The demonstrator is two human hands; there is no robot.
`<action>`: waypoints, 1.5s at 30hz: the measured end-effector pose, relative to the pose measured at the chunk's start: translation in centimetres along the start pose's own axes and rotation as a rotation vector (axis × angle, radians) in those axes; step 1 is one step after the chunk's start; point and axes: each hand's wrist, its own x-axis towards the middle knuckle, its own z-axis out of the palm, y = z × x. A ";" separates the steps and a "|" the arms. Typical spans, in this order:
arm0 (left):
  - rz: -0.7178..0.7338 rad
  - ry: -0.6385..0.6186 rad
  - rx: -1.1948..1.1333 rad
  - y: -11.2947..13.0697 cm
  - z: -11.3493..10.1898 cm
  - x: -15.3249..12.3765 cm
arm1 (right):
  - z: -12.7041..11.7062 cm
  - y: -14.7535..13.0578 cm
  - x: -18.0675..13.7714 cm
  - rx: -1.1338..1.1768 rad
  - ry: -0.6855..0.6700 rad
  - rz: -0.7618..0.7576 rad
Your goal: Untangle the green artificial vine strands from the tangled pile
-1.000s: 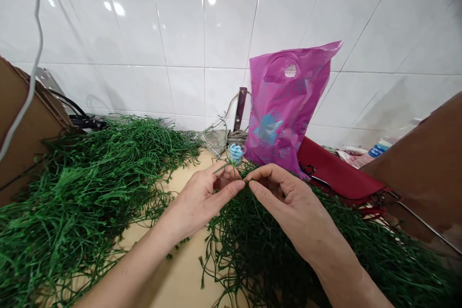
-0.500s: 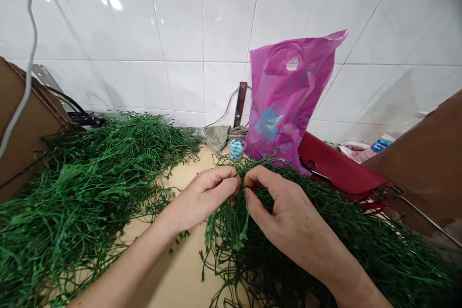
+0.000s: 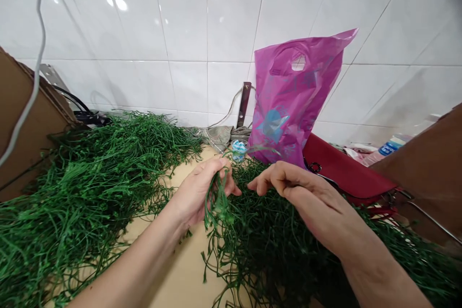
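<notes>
My left hand (image 3: 202, 187) is closed round a small bunch of green plastic strands (image 3: 216, 202) that hang down from its fingers. My right hand (image 3: 292, 187) hovers just right of it, thumb and forefinger pinched together; whether a thin strand sits between them I cannot make out. Both hands are above a dark green heap of strands (image 3: 274, 245) on the tan tabletop (image 3: 180, 269). A larger, brighter green heap (image 3: 83, 187) lies to the left.
A pink plastic bag (image 3: 288, 106) leans on the white tiled wall, with a red pouch (image 3: 342, 171) beside it. Brown cardboard (image 3: 25, 125) stands at left and more (image 3: 429, 178) at right. A small blue-white cup (image 3: 238, 148) and cables sit at the back.
My hands were pinched together on one strand; now they have parted. The left hand has gathered a hanging bunch, and the right has drawn slightly right.
</notes>
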 end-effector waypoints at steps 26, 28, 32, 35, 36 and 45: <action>0.271 -0.053 0.143 -0.8 0.7 -0.4 | 2.9 0.6 1.1 0.110 0.205 0.182; 0.258 -0.051 0.032 -1.1 0.9 -0.4 | 3.1 0.8 1.2 0.054 0.223 0.174; 0.154 -0.049 -0.155 -1.3 1.3 -0.5 | 3.6 0.6 1.2 -0.190 0.254 0.092; 0.122 -0.082 -0.193 -1.4 1.5 -0.5 | 3.9 0.5 1.1 -0.292 0.219 0.007; 0.104 -0.092 -0.201 -1.3 1.5 -0.4 | 3.9 0.5 1.1 -0.290 0.186 -0.009; 0.112 0.066 -0.399 0.1 0.7 0.0 | 0.4 1.8 0.7 -0.504 0.046 0.021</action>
